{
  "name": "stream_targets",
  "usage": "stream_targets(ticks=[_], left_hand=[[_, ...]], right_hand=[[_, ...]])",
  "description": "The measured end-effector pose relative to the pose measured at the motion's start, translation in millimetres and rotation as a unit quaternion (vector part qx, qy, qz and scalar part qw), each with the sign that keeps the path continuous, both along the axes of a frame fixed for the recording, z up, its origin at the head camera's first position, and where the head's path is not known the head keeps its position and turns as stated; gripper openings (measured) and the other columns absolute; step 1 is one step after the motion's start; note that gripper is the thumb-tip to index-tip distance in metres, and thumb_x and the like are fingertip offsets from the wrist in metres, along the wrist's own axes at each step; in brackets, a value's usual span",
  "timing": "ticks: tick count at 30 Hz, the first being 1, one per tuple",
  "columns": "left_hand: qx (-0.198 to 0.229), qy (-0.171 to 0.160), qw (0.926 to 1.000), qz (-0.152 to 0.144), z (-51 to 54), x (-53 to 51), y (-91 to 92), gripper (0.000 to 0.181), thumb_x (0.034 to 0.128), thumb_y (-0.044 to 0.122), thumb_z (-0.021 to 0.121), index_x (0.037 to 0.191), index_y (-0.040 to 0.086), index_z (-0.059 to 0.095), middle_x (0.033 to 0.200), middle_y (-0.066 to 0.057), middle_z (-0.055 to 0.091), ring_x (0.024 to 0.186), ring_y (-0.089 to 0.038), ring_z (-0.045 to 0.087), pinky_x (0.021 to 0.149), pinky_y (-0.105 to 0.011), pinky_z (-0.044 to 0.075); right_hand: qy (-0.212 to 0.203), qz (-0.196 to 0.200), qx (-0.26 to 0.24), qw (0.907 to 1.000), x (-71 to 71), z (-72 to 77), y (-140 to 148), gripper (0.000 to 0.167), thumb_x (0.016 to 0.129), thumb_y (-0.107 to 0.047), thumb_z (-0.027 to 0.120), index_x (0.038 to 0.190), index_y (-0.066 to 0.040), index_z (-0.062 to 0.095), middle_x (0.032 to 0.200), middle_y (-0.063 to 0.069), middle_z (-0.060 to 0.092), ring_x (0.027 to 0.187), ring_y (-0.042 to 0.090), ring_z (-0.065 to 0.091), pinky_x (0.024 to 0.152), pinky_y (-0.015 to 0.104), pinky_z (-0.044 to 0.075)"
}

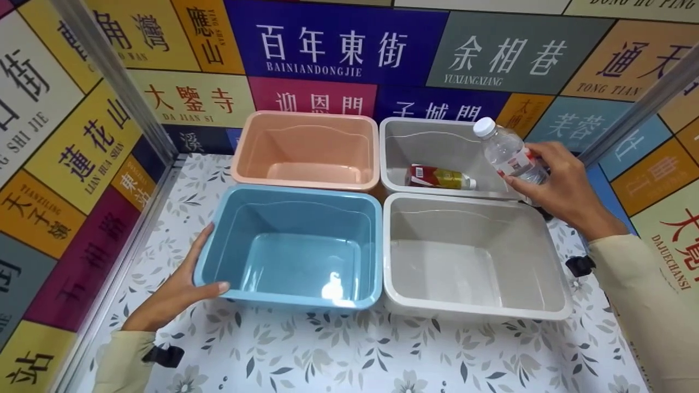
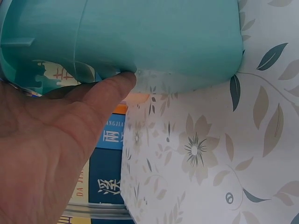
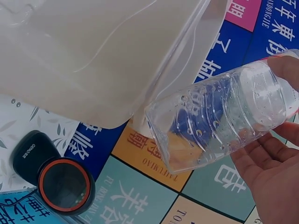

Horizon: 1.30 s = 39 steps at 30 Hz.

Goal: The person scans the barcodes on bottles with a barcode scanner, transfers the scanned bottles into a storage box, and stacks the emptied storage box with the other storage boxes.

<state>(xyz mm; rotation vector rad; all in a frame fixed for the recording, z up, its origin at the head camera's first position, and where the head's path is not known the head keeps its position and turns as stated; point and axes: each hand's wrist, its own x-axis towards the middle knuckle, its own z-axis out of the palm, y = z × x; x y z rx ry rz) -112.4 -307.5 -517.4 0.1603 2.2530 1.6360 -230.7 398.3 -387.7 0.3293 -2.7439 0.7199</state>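
My right hand [image 1: 565, 183] grips a clear plastic bottle [image 1: 505, 147] with a white cap and a red-and-white label. Tilted, with its cap toward the upper left, the bottle is over the right side of the back grey bin [image 1: 431, 124]. Droplets show in its ribbed lower part [image 3: 201, 123] in the right wrist view. A red-and-yellow bottle [image 1: 439, 177] lies inside that bin. My left hand [image 1: 172, 292] touches the front left corner of a blue bin [image 1: 289, 303], thumb at the front rim, fingers along the left side. In the left wrist view some fingers are hidden behind the thumb.
An orange bin [image 1: 306, 186] stands behind the blue one, and a light grey bin [image 1: 475, 311] stands at the front right. A black device with an orange ring [image 3: 65, 185] lies beside the bins. Metal posts [image 1: 125, 82] and sign-printed walls enclose the flowered table surface [image 1: 327, 349].
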Motion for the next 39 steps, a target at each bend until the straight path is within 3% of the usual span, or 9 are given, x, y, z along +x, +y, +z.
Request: stream_targets(ticks=[4,7,14,16,18,21,39], left_hand=[[0.009,-0.006,0.9999,0.004,0.2,-0.4,1.3,0.113,0.0985,0.026,0.078,0.173,0.056,-0.001,0.185,-0.007,-0.011,0.160,-0.054,0.015,0.117,-0.086,0.025],[0.011,-0.006,0.9999,0.004,0.2,-0.2,1.2,0.113,0.0986,0.026,0.078,0.173,0.056,-0.001,0.185,-0.007,-0.011,0.160,-0.054,0.016,0.117,-0.085,0.025],[-0.006,-0.002,1.0000,0.001,-1.0,-0.2,-0.8,0.113,0.0985,0.028,0.078,0.173,0.057,-0.002,0.184,-0.004,-0.013,0.165,-0.053,0.001,0.116,-0.090,0.014],[-0.009,-0.003,1.0000,0.001,-1.3,-0.5,-1.1,0.113,0.0983,0.028,0.078,0.173,0.057,-0.002,0.184,-0.004,-0.013,0.165,-0.053,0.002,0.116,-0.090,0.014],[-0.010,-0.004,0.9999,0.003,-1.3,-0.5,-1.0,0.113,0.0982,0.029,0.078,0.173,0.057,-0.002,0.185,-0.005,-0.012,0.164,-0.054,0.006,0.116,-0.089,0.016],[-0.009,-0.004,0.9999,0.003,-0.6,-0.3,-0.5,0.113,0.0981,0.028,0.078,0.173,0.057,-0.002,0.185,-0.006,-0.012,0.163,-0.055,0.007,0.116,-0.089,0.017],[0.000,-0.007,1.0000,0.000,-1.1,-0.4,-1.2,0.112,0.0996,0.027,0.077,0.173,0.056,-0.002,0.184,-0.005,-0.013,0.164,-0.054,0.005,0.117,-0.089,0.018]], right_hand=[[0.005,0.013,0.002,0.9999,-1.6,0.3,-1.9,0.067,0.094,-0.025,0.091,0.151,-0.005,0.062,0.145,0.020,0.059,0.122,0.040,0.058,0.094,0.005,0.042],[0.008,0.023,0.004,0.9997,-3.0,-0.5,-4.0,0.067,0.093,-0.023,0.092,0.151,-0.005,0.062,0.144,0.019,0.060,0.121,0.039,0.059,0.089,0.000,0.036],[0.007,0.032,0.019,0.9993,-6.9,-0.2,-13.5,0.069,0.094,-0.027,0.091,0.153,-0.008,0.061,0.146,0.017,0.060,0.121,0.037,0.059,0.090,0.005,0.039],[0.008,0.035,0.025,0.9990,-7.9,0.7,-16.6,0.068,0.094,-0.027,0.091,0.152,-0.007,0.061,0.145,0.017,0.060,0.121,0.036,0.060,0.097,0.018,0.052],[0.008,0.040,0.030,0.9987,-8.9,1.7,-19.8,0.067,0.094,-0.025,0.091,0.150,-0.006,0.062,0.144,0.018,0.060,0.121,0.037,0.059,0.101,0.040,0.061],[0.007,0.050,0.036,0.9981,-11.4,3.1,-24.7,0.067,0.094,-0.022,0.091,0.150,-0.004,0.061,0.144,0.019,0.059,0.123,0.038,0.059,0.097,0.069,0.059],[0.011,0.082,0.049,0.9954,-23.6,0.4,-45.9,0.069,0.093,-0.019,0.091,0.153,-0.006,0.060,0.149,0.017,0.058,0.128,0.036,0.058,0.101,0.066,0.057]])
